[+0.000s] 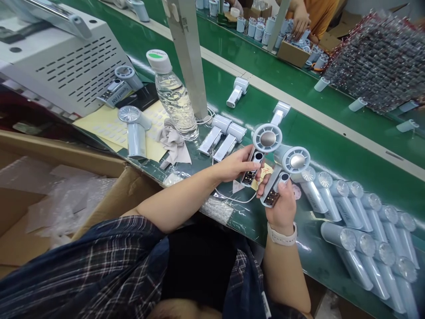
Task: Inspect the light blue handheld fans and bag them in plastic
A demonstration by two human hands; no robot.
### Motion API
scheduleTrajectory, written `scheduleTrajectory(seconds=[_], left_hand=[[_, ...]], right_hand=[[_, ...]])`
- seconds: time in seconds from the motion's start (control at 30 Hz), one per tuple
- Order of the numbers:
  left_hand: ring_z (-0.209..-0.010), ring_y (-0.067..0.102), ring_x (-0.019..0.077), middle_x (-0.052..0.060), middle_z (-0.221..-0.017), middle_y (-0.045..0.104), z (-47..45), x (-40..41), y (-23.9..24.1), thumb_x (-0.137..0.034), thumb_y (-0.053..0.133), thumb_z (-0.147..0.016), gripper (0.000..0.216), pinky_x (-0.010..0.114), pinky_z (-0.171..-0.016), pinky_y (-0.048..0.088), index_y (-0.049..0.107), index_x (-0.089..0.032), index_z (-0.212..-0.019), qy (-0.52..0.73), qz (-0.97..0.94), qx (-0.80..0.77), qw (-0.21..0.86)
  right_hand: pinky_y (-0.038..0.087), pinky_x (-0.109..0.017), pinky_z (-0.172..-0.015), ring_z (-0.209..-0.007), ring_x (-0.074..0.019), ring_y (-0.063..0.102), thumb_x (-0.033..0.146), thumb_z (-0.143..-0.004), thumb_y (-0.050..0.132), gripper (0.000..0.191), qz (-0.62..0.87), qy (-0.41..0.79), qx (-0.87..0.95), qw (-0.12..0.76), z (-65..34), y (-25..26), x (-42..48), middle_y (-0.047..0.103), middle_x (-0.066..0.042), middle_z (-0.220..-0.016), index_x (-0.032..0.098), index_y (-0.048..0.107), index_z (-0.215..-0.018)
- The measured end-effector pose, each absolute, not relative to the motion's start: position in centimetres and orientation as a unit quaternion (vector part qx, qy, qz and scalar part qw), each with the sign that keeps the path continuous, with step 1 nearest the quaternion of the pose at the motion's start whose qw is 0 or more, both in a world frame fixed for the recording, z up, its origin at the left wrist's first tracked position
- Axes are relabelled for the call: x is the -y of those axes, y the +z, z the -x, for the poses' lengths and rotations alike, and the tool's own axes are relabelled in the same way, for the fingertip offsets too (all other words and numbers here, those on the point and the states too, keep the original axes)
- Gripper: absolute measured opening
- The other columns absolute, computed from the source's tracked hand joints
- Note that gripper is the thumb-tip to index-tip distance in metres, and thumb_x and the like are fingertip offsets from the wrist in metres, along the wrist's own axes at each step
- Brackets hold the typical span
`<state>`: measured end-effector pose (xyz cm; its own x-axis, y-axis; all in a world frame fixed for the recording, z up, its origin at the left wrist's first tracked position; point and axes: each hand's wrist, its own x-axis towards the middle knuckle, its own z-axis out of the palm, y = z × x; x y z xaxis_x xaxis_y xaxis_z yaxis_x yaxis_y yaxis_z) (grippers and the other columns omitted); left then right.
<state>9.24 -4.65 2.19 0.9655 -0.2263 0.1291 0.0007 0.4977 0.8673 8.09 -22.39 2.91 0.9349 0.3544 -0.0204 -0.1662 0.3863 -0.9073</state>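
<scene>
My left hand [236, 165] is closed around the handle of a light-blue handheld fan [267, 138]; its thumb lies on the handle's front. In my right hand [282, 204] is a second handheld fan [296, 160], tilted, with the thumb near its round dark button. Both fan heads face me with silver centres, and dark circuit parts show along both handles. The two heads are close together; whether they touch I cannot tell. Just left of my hands, two more fans [229, 137] lie on the green bench. A yellow paper [264, 172] with red writing is partly hidden behind the held fans.
Several fans [372, 201] lie in rows at right. A water bottle [174, 97] stands by a metal post [189, 57], near a crumpled cloth [175, 144]. A cardboard box [109, 195] and a vented white machine [69, 57] are at left. Across the belt, a person's hand [301, 20] reaches into parts.
</scene>
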Motion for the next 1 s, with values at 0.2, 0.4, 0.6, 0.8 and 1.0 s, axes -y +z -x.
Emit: scheduleTrajectory(seconds=[0.2,0.4,0.6,0.8,1.0], left_hand=[[-0.071,0.068,0.0173,0.004,-0.078,0.067,-9.12,4.48,2.31,-0.043,0.079,-0.082,0.04,0.031,-0.067,0.054,0.055,-0.016,-0.099,-0.077,-0.493,0.131,0.857],[-0.069,0.066,0.0145,0.006,-0.097,0.067,-9.12,4.47,2.41,-0.037,0.081,-0.078,0.045,0.031,-0.064,0.054,0.055,-0.017,-0.109,-0.079,-0.467,0.105,0.874],[-0.071,0.067,0.0161,0.012,-0.109,0.069,-9.32,4.63,1.94,-0.04,0.081,-0.078,0.048,0.032,-0.064,0.053,0.049,-0.018,-0.106,-0.069,-0.501,0.105,0.856],[-0.116,0.063,0.0312,0.015,-0.126,0.064,-9.19,4.64,1.92,-0.043,0.092,-0.064,0.073,0.039,-0.093,0.05,0.05,-0.018,-0.118,0.053,-0.644,0.002,0.763],[-0.073,0.071,0.0223,0.005,-0.09,0.072,-9.0,4.69,1.54,-0.063,0.065,-0.085,0.053,0.035,-0.066,0.054,0.042,-0.023,-0.111,-0.029,-0.507,0.057,0.86]], right_hand=[[0.05,-0.029,-0.049,-0.056,-0.0139,0.058,0.042,-0.089,0.06,0.02,0.502,0.172,0.089,0.843,-8.23,2.9,22.4,0.063,0.0,-0.084,0.024,0.058,-0.098],[0.05,-0.03,-0.05,-0.053,-0.014,0.056,0.043,-0.094,0.056,0.022,0.518,0.173,0.095,0.832,-8.24,2.75,22.49,0.062,0.001,-0.076,0.022,0.06,-0.098],[0.047,-0.028,-0.044,-0.052,-0.0134,0.056,0.047,-0.088,0.065,0.027,0.512,0.166,0.065,0.84,-8.45,2.68,22.6,0.063,0.001,-0.078,0.022,0.06,-0.096],[0.043,-0.028,-0.04,-0.047,-0.014,0.053,0.059,-0.09,0.063,0.035,0.512,0.16,0.085,0.84,-8.52,3.12,22.56,0.063,0.001,-0.074,0.024,0.06,-0.094],[0.061,-0.041,-0.068,-0.071,-0.0206,0.067,0.07,-0.088,0.062,0.049,0.511,0.158,0.044,0.844,-8.73,2.98,22.72,0.07,-0.005,-0.086,0.023,0.072,-0.094]])
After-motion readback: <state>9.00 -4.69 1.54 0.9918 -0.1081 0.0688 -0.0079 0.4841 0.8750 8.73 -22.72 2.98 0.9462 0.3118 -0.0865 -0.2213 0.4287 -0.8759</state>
